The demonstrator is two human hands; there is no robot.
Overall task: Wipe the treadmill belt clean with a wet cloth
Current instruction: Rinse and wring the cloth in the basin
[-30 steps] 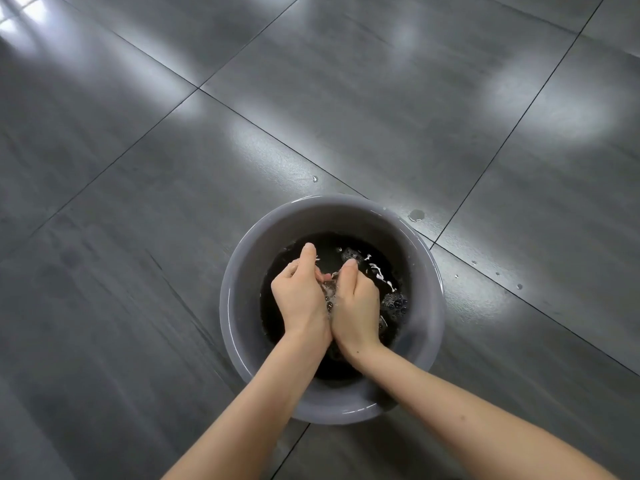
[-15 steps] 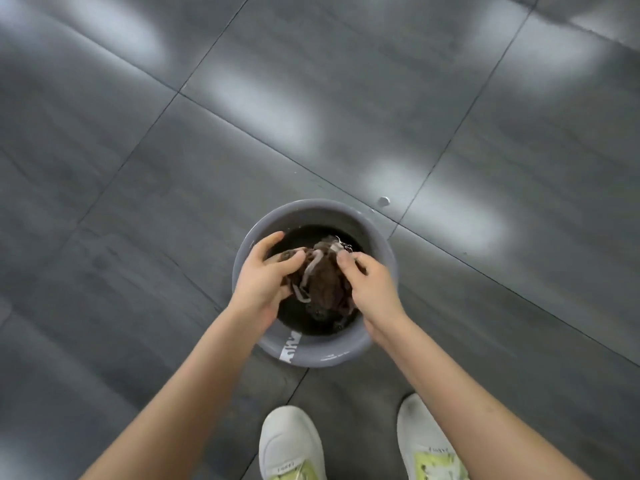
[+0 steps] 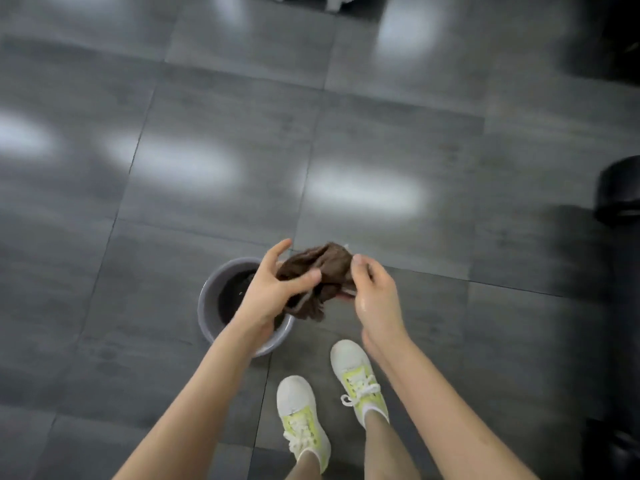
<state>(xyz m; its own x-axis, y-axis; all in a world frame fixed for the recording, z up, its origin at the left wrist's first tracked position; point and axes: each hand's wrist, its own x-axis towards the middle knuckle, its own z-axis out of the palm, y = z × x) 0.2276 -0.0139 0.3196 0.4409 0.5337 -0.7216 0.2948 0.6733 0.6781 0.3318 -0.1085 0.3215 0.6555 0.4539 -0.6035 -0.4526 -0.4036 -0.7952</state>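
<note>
Both hands hold a bunched brown cloth (image 3: 320, 268) in the air. The left hand (image 3: 273, 296) grips its left side with the thumb laid across it. The right hand (image 3: 374, 292) pinches its right end in curled fingers and looks wet. The cloth hangs partly over the right rim of a grey basin (image 3: 207, 306) of dark water on the tiled floor (image 3: 207, 202). Two white-and-yellow shoes (image 3: 303, 415) stand just beside the basin, nearer the person.
</note>
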